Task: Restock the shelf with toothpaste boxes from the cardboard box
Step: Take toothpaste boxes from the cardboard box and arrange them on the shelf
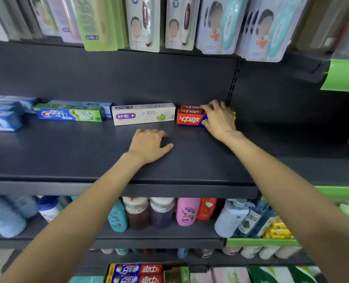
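Observation:
On the dark shelf point(67, 152), red toothpaste boxes point(190, 119) lie in rows at the back right. My right hand point(218, 117) lies over their right half, fingers curled round the front box's end. My left hand point(149, 145) rests on the bare shelf board in front of a white toothpaste box point(144, 113), fingers bent, holding nothing. A green and blue Crest box point(70, 114) lies further left, with blue boxes point(4, 117) at the far left. The cardboard box point(141, 272) with more toothpaste boxes shows at the bottom edge.
Toothbrush packs point(143, 23) hang above the shelf. Shampoo and lotion bottles point(188, 211) fill the shelf below. Green price strips point(343, 76) mark the neighbouring shelves on the right. An upright slotted post point(232, 82) divides the back panel.

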Tool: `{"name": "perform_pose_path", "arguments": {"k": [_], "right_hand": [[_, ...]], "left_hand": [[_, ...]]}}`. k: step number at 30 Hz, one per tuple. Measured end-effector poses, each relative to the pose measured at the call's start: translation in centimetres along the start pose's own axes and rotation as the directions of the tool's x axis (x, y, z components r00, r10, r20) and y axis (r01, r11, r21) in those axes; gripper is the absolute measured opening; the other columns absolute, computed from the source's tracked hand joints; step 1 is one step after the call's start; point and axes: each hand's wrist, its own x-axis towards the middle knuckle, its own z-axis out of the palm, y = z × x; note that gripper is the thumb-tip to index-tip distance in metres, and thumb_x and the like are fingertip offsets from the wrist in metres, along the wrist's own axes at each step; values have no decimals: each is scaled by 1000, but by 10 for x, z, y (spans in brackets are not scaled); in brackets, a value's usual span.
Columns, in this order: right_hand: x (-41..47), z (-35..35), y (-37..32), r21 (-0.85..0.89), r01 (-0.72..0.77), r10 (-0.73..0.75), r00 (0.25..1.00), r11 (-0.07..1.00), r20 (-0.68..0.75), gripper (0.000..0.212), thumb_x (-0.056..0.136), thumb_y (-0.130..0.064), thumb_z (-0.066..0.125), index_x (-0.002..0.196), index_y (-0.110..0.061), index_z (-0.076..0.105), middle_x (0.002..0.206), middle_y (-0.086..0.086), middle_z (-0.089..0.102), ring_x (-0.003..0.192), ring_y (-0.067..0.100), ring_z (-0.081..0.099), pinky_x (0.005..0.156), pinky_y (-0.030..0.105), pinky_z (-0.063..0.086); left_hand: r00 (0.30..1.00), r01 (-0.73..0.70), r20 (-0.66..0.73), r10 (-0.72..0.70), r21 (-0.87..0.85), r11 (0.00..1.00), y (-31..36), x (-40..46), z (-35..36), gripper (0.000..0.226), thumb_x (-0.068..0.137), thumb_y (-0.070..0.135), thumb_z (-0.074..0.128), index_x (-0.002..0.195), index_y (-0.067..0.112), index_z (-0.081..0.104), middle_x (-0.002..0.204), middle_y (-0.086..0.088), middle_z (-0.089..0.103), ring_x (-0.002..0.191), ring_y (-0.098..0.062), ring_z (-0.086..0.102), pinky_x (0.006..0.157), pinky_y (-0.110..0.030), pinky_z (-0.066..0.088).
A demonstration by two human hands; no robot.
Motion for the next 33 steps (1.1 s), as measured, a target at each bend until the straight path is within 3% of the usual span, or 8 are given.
{"name": "perform_pose_path", "arguments": {"k": [3,7,10,14,19,22,25,33], "right_hand": [[-52,-20,-25,193,70,-49,993,979,-111,38,93,-29,53,128,-16,54,126,7,53,116,27,47,94,39,41],[-149,-40,-65,428,179,-64,961,886,-268,28,88,-23,57,116,-22,60,100,-5,64,88,17,61,70,34,51],[-212,-36,-93,533,145,-47,980,834,-193,31,86,-23,58,116,-25,58,82,-11,65,65,13,60,57,33,51],[-281,2,-126,463,79,-128,989,883,76,30,87,-29,56,116,-23,58,85,-4,68,77,25,66,59,34,51],[-345,76,-146,304,5,-213,723,953,657,37,91,-30,50,128,-27,49,122,-1,60,109,25,58,83,37,48],[-374,119,-155,260,-14,-207,565,965,798,35,91,-23,48,127,-24,49,130,5,54,115,28,53,90,38,46],[-393,158,-168,223,-52,-143,624,973,768,35,90,-21,50,125,-21,51,130,6,52,117,28,50,93,37,43],[-394,242,-203,258,-32,-139,775,966,617,45,89,-19,55,133,-15,47,135,7,49,125,27,43,107,39,34]], "left_hand": [[999,-29,-18,27,-102,994,8,-13,-15,46,91,53,44,127,24,51,125,0,60,116,-21,54,97,-36,37],[942,-149,-336,12,-384,911,32,-76,-41,34,90,45,49,118,28,58,105,13,67,102,-13,59,82,-31,46],[857,-277,-516,-8,-473,837,41,-135,-40,25,90,35,51,106,22,66,83,12,68,81,-11,62,71,-27,46],[781,-470,-599,177,-376,799,28,-207,4,22,90,21,53,88,10,73,71,2,68,61,-16,57,59,-28,46],[948,-316,-127,292,-504,804,-6,-288,104,19,87,27,52,92,17,68,75,6,68,69,-18,64,57,-29,52],[945,-105,242,220,-412,905,-24,-321,165,32,83,28,56,113,19,61,100,0,70,94,-23,65,73,-30,54],[835,98,543,88,-304,947,-35,-345,213,54,89,31,57,140,18,39,138,-7,47,128,-26,42,105,-33,32],[789,53,614,29,-115,992,-46,-343,292,73,94,37,48,151,14,10,157,-3,15,145,-23,12,117,-38,12]]}}
